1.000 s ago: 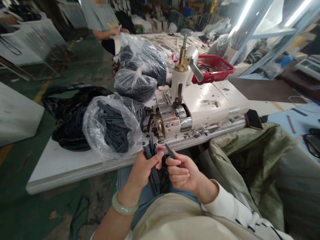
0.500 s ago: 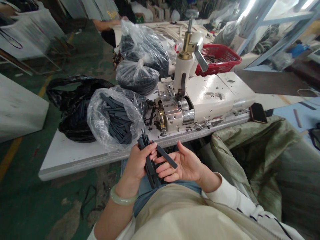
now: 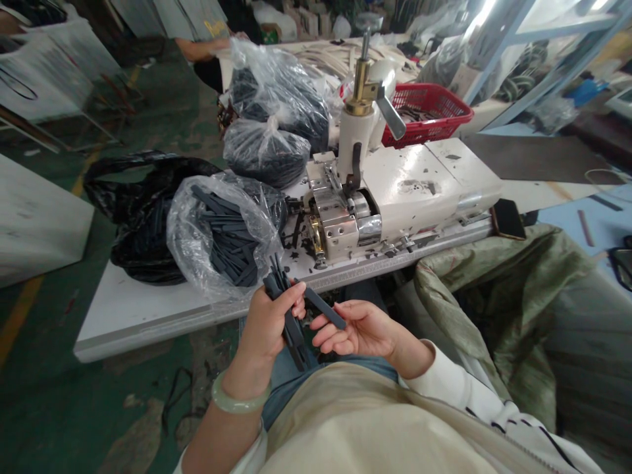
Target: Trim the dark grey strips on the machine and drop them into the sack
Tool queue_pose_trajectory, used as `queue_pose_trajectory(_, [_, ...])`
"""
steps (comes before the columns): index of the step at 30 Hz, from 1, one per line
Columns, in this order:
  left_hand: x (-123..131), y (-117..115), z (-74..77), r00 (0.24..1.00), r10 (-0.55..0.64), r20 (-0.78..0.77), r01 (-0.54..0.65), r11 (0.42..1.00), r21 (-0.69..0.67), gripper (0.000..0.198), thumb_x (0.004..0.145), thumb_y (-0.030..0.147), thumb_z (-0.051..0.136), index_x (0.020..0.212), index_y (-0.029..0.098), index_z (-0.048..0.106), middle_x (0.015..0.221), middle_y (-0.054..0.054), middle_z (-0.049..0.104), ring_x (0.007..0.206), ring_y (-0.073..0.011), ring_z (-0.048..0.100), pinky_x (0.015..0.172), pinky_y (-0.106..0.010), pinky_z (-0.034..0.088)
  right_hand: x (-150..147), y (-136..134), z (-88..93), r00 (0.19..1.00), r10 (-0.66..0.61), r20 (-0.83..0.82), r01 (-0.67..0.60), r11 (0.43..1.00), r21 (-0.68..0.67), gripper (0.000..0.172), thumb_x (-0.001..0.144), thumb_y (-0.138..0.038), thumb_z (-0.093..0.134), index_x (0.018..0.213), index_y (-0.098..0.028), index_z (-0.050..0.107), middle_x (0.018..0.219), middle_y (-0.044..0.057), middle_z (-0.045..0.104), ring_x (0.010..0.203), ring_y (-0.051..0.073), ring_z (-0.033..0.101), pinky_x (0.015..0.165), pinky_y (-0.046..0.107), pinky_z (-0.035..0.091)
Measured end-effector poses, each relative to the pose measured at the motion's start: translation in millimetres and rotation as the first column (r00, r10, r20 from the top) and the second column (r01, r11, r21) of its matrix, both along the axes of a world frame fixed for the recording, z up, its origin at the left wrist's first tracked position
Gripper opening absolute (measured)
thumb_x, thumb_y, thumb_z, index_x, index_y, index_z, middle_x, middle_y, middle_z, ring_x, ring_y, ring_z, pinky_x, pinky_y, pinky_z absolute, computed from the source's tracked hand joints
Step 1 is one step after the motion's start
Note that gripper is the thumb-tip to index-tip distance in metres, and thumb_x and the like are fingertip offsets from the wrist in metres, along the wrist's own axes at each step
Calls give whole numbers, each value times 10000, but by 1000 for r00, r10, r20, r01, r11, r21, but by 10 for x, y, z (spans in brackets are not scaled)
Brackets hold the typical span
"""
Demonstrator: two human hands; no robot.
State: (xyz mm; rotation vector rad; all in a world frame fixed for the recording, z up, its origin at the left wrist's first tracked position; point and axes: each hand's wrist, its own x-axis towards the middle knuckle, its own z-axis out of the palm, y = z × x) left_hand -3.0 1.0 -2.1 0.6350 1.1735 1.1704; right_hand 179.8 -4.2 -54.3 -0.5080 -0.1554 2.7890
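Note:
My left hand (image 3: 271,322), with a pale green bangle (image 3: 236,400) on its wrist, is closed round a bundle of dark flat strips (image 3: 289,326) held over my lap. My right hand (image 3: 358,329) lies palm up beside it, fingers loosely stretched out. One dark strip (image 3: 323,307) rests across its fingertips, its other end at my left thumb. Both hands hover just in front of the white table's edge (image 3: 148,322), below the cream machine (image 3: 390,191) with its metal head (image 3: 338,227).
A clear bag of dark strips (image 3: 222,234) sits left of the machine, a black bag (image 3: 141,217) beyond it. Two tied bags (image 3: 276,125) and a red basket (image 3: 424,112) stand behind. A green sack (image 3: 498,309) opens at my right. Another person's arm (image 3: 202,46) works at the far table.
My right hand has uncurled from a pinch to a flat, palm-up pose, and the single strip now lies across its fingers. The view has shifted slightly downward.

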Motion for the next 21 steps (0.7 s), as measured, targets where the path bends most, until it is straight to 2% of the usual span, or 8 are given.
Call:
queue_pose_trajectory(3, [16, -1, 20, 1000, 5, -14, -5, 1000, -1, 242, 662, 222, 775, 716, 160, 547, 474, 76, 466, 407, -59, 407, 427, -197, 369, 5, -15, -37, 1000, -11, 2, 11, 1000, 11, 462, 1008, -242, 205, 1123, 48, 545, 933, 241, 706, 787, 190, 724, 651, 223, 562])
queue_pose_trajectory(10, [15, -25, 24, 999, -14, -43, 15, 1000, 23, 217, 704, 219, 747, 745, 165, 541, 469, 79, 458, 415, -65, 405, 437, -206, 372, 2, -23, -50, 998, -19, -53, 19, 1000, 5, 429, 1010, -260, 269, 995, 9, 603, 795, 180, 724, 683, 165, 724, 597, 199, 567])
queue_pose_trajectory(13, [15, -34, 32, 999, -21, -37, 22, 999, 24, 216, 709, 219, 746, 738, 166, 539, 471, 78, 457, 418, -62, 401, 438, -202, 368, -1, -35, -53, 998, -40, -51, 41, 999, 22, 317, 973, -252, 408, 955, -17, 621, 760, 146, 727, 666, 148, 720, 595, 180, 563])
queue_pose_trajectory(16, [18, -35, 36, 999, -26, -22, 27, 1000, 4, 228, 694, 235, 758, 724, 161, 545, 486, 73, 462, 419, -59, 397, 433, -200, 364, -7, -57, -44, 992, -128, 17, 125, 986, 114, 163, 863, -229, 627, 871, -66, 631, 692, 86, 721, 574, 108, 689, 515, 127, 523])
queue_pose_trajectory(18, [19, -33, 28, 999, -29, -12, 29, 999, -13, 220, 688, 245, 762, 736, 151, 569, 503, 69, 469, 423, -55, 399, 432, -194, 363, -26, -74, -20, 976, -188, 111, 161, 964, 211, 203, 793, -260, 722, 839, -84, 633, 672, 64, 721, 526, 98, 671, 458, 113, 491])
queue_pose_trajectory(21, [16, -29, 0, 999, -41, 23, 42, 999, -30, 203, 685, 241, 754, 792, 129, 622, 520, 66, 470, 428, -47, 396, 428, -180, 355, -80, -96, 44, 927, -260, 270, 147, 915, 377, 315, 731, -367, 770, 836, -100, 641, 709, 73, 735, 549, 120, 686, 458, 141, 500])
